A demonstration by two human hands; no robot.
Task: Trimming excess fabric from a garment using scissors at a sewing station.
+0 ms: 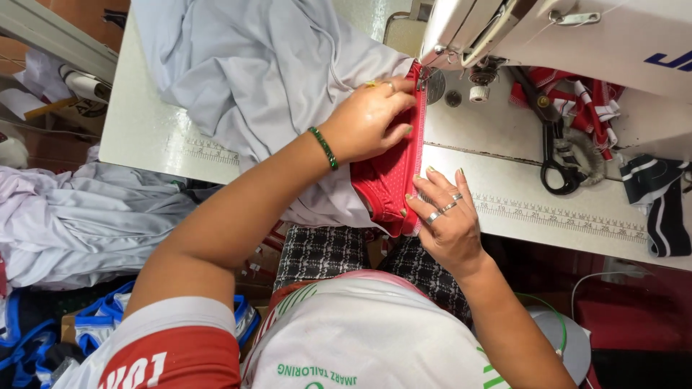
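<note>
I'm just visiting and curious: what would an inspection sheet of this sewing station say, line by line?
Surface: pale sewing table with printed ruler strips along its front edge.
Job's things: red mesh fabric lying over light grey garment, fed under the sewing machine.
Clutter: black scissors; red-and-white trim pieces; black-and-white strip.
Grippers: left hand pressing flat on the fabric; right hand with fingertips on the fabric's edge.
Cables: thin white cord below the table.
Surroundings: heaped grey garments; blue-trimmed pieces.
</note>
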